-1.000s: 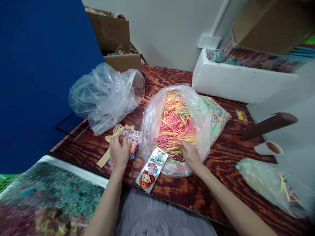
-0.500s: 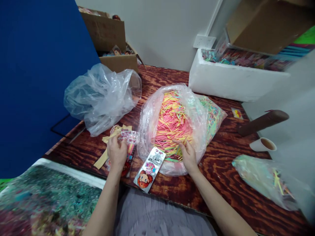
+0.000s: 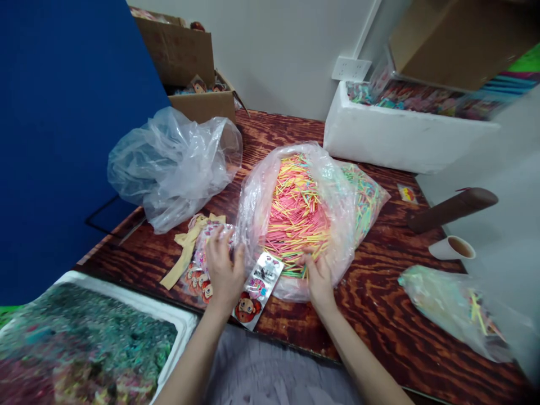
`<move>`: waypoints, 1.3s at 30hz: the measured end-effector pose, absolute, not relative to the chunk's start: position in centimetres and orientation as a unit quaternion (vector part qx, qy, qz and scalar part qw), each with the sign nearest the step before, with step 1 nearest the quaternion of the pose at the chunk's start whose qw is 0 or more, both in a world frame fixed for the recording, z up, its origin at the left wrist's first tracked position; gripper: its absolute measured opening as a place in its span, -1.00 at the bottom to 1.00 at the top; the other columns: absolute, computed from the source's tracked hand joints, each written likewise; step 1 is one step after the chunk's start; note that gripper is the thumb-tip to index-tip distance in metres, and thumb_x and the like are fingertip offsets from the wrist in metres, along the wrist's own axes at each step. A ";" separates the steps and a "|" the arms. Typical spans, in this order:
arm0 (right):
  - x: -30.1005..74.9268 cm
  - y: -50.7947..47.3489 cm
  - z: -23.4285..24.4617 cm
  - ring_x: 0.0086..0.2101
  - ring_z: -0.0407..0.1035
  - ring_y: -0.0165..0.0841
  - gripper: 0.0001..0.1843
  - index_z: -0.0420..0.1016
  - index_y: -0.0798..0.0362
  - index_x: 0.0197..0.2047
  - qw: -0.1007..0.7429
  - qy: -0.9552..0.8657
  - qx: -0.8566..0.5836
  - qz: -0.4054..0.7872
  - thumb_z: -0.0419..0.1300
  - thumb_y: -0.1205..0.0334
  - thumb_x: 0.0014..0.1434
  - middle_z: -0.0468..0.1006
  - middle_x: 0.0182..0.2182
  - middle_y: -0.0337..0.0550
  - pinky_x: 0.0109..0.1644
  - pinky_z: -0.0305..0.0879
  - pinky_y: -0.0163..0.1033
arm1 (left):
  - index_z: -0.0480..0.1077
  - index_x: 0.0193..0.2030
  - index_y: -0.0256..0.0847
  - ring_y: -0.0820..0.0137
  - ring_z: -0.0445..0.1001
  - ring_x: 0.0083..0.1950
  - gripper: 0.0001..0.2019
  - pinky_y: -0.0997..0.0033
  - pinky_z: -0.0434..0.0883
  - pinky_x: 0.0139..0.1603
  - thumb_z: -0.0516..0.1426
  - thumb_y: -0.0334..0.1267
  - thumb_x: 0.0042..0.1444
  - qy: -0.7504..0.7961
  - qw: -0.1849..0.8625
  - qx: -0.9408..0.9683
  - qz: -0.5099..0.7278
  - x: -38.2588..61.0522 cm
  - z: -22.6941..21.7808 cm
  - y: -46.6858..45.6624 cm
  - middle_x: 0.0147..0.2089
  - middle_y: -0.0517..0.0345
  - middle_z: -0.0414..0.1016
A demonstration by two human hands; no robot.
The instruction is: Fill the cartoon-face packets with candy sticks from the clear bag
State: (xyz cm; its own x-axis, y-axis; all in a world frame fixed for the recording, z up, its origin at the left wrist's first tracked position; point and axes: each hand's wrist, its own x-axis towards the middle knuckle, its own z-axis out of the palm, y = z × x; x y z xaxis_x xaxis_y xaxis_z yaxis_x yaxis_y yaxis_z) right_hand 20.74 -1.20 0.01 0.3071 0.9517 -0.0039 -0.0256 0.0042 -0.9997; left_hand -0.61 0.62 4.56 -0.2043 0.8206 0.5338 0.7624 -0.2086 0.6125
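A clear plastic bag point(image 3: 257, 185) lies open in the middle of the table, full of thin pink, yellow and green sticks point(image 3: 293, 211). My right hand point(image 3: 321, 281) is at the bag's near side with fingers bent together over the sticks; what lies between the fingertips is hidden. My left hand point(image 3: 225, 275) is over the table left of the bag, fingers apart and nothing seen in them. Beneath and beside it are several clear printed packets point(image 3: 198, 275) with a cartoon face. A silver printed packet point(image 3: 264, 281) leans against the bag's near edge, partly behind my left hand.
A tan strip of cloth point(image 3: 177, 270) lies left of the packets. Crumpled clear plastic point(image 3: 177, 163) sits behind it. At right stand a paper cup point(image 3: 441, 248), a brown cylinder point(image 3: 451, 211) and a plastic bag point(image 3: 439, 298). A foam box point(image 3: 405, 138) is at the back.
My left hand has moved right from the printed packets towards the silver packet, and its fingers have spread. The right hand has shifted slightly left and down at the sticks.
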 end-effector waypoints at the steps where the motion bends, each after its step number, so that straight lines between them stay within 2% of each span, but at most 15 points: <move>1: 20.4 -2.0 -0.5 -0.34 0.42 -0.34 -0.74 0.39 0.03 -0.10 0.553 -0.424 -0.573 0.432 0.11 0.05 0.25 0.51 -0.43 -0.25 -0.16 0.34 -0.24 | 0.28 0.13 -0.17 0.17 0.21 0.29 -0.67 0.04 0.18 0.29 0.08 -0.27 0.23 0.610 0.059 0.648 0.453 0.2 4.6 0.2 0.23 -0.10 0.26; 4: 20.1 -3.6 -1.0 -0.31 0.45 -0.30 -0.76 0.39 0.02 -0.13 0.503 -0.451 -0.574 0.463 0.10 0.04 0.25 0.54 -0.38 -0.21 -0.17 0.37 -0.22 | 0.25 0.18 -0.16 0.23 0.26 0.26 -0.66 0.08 0.25 0.26 0.04 -0.33 0.26 0.548 0.151 0.700 0.433 2.6 4.9 -1.2 0.20 -0.07 0.32; 8: 20.2 -4.0 0.2 -0.22 0.45 -0.28 -0.76 0.41 0.00 -0.12 0.501 -0.476 -0.545 0.476 0.10 0.05 0.26 0.56 -0.26 -0.16 -0.12 0.38 -0.22 | 0.14 0.27 -0.17 0.26 0.23 0.31 -0.57 0.10 0.26 0.28 0.01 -0.38 0.27 0.468 0.209 0.751 0.416 5.2 5.7 -2.8 0.25 -0.10 0.30; 11: 19.9 -3.8 0.9 -0.12 0.42 -0.25 -0.73 0.43 0.00 -0.11 0.537 -0.494 -0.503 0.463 0.11 0.02 0.23 0.54 -0.16 -0.11 -0.03 0.36 -0.20 | -0.01 0.36 -0.19 0.21 0.05 0.42 -0.46 0.05 0.19 0.33 0.02 -0.37 0.26 0.421 0.192 0.789 0.403 6.6 5.8 -3.6 0.38 -0.15 0.10; 13: 19.6 -4.0 0.6 -0.15 0.43 -0.26 -0.74 0.44 -0.01 -0.16 0.548 -0.496 -0.493 0.459 0.11 0.01 0.22 0.54 -0.21 -0.13 -0.03 0.37 -0.20 | -0.10 0.40 -0.22 0.16 -0.10 0.47 -0.39 -0.02 0.13 0.36 0.02 -0.35 0.25 0.400 0.175 0.811 0.389 7.4 5.4 -3.9 0.44 -0.18 -0.04; 16: 19.3 -4.4 -0.6 -0.21 0.44 -0.25 -0.77 0.46 -0.03 -0.22 0.529 -0.495 -0.519 0.455 0.06 0.05 0.24 0.56 -0.29 -0.14 -0.09 0.40 -0.19 | -0.12 0.42 -0.23 0.11 -0.21 0.49 -0.38 -0.12 0.03 0.38 0.01 -0.29 0.26 0.375 0.168 0.848 0.333 8.2 4.1 -4.0 0.46 -0.15 -0.06; 20: 19.8 -4.8 -1.3 -0.10 0.42 -0.20 -0.77 0.49 0.00 -0.19 0.494 -0.527 -0.517 0.460 0.07 0.11 0.22 0.57 -0.21 -0.10 0.06 0.32 -0.11 | -0.08 0.42 -0.17 0.14 -0.12 0.47 -0.42 -0.10 0.05 0.38 -0.02 -0.23 0.30 0.367 0.202 0.861 0.288 7.6 2.9 -3.9 0.46 -0.12 -0.04; 22: 20.3 -4.4 -0.7 -0.14 0.43 -0.22 -0.79 0.48 0.02 -0.19 0.497 -0.522 -0.521 0.457 0.11 0.11 0.21 0.57 -0.22 -0.11 0.02 0.33 -0.13 | -0.11 0.42 -0.15 0.16 -0.07 0.46 -0.42 -0.04 0.12 0.35 -0.02 -0.24 0.30 0.398 0.214 0.831 0.323 6.5 2.9 -3.6 0.46 -0.14 -0.07; 24: 20.9 -3.8 0.2 -0.21 0.44 -0.26 -0.82 0.44 0.01 -0.19 0.525 -0.491 -0.540 0.439 0.11 0.12 0.23 0.55 -0.27 -0.14 -0.06 0.35 -0.18 | -0.04 0.40 -0.14 0.19 0.05 0.42 -0.46 0.02 0.16 0.33 -0.03 -0.27 0.31 0.463 0.207 0.783 0.360 5.0 3.0 -3.1 0.41 -0.14 0.07; 27: 21.5 -3.2 0.8 -0.25 0.43 -0.29 -0.87 0.38 0.00 -0.21 0.547 -0.470 -0.563 0.403 0.09 0.15 0.26 0.52 -0.32 -0.19 -0.09 0.33 -0.21 | 0.21 0.26 -0.15 0.23 0.29 0.25 -0.61 0.09 0.26 0.25 -0.04 -0.30 0.31 0.544 0.182 0.737 0.358 3.0 2.6 -2.5 0.20 -0.08 0.36; 29: 21.6 -3.1 0.6 -0.26 0.43 -0.28 -0.88 0.39 0.00 -0.22 0.513 -0.495 -0.574 0.402 0.10 0.15 0.25 0.52 -0.36 -0.20 -0.10 0.32 -0.20 | 0.25 0.21 -0.17 0.19 0.34 0.18 -0.64 0.08 0.31 0.19 0.00 -0.28 0.28 0.563 0.162 0.743 0.325 2.2 1.9 -2.4 0.15 -0.08 0.39; 31: 21.7 -3.2 0.0 -0.29 0.43 -0.26 -0.86 0.42 0.00 -0.21 0.467 -0.526 -0.582 0.409 0.10 0.14 0.25 0.53 -0.38 -0.20 -0.14 0.31 -0.20 | 0.21 0.25 -0.19 0.12 0.32 0.20 -0.57 0.02 0.31 0.16 0.06 -0.25 0.25 0.575 0.139 0.753 0.288 1.8 0.9 -2.8 0.19 -0.13 0.35; 34: 21.9 -3.1 -0.2 -0.28 0.42 -0.26 -0.82 0.43 0.00 -0.22 0.444 -0.562 -0.574 0.397 0.05 0.15 0.29 0.51 -0.36 -0.18 -0.16 0.30 -0.22 | 0.16 0.28 -0.23 0.07 0.29 0.22 -0.52 -0.01 0.29 0.16 0.07 -0.23 0.23 0.592 0.114 0.754 0.260 1.9 -0.3 -3.4 0.24 -0.17 0.30; 37: 22.5 -2.4 0.5 -0.27 0.38 -0.27 -0.80 0.39 0.00 -0.25 0.406 -0.635 -0.568 0.331 -0.03 0.21 0.33 0.48 -0.33 -0.16 -0.17 0.27 -0.23 | 0.16 0.27 -0.23 0.09 0.30 0.20 -0.55 0.01 0.29 0.15 0.05 -0.24 0.25 0.601 0.106 0.749 0.259 2.0 -0.9 -3.6 0.22 -0.16 0.32; 39: 22.7 -1.9 0.8 -0.26 0.35 -0.25 -0.76 0.39 0.01 -0.26 0.320 -0.720 -0.559 0.258 -0.08 0.33 0.33 0.46 -0.30 -0.12 -0.18 0.24 -0.23 | 0.17 0.26 -0.22 0.10 0.32 0.19 -0.55 0.02 0.30 0.14 0.05 -0.24 0.25 0.603 0.104 0.745 0.264 2.0 -1.0 -3.5 0.21 -0.14 0.34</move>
State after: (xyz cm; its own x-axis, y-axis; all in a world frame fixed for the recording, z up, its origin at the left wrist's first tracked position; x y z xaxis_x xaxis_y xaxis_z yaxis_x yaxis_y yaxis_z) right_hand 22.72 -1.89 0.85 -0.1696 0.9703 0.1726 0.6395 0.2416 -0.7298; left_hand 2.03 -3.53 -0.95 0.1320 0.9541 0.2687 0.8443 -0.2502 0.4738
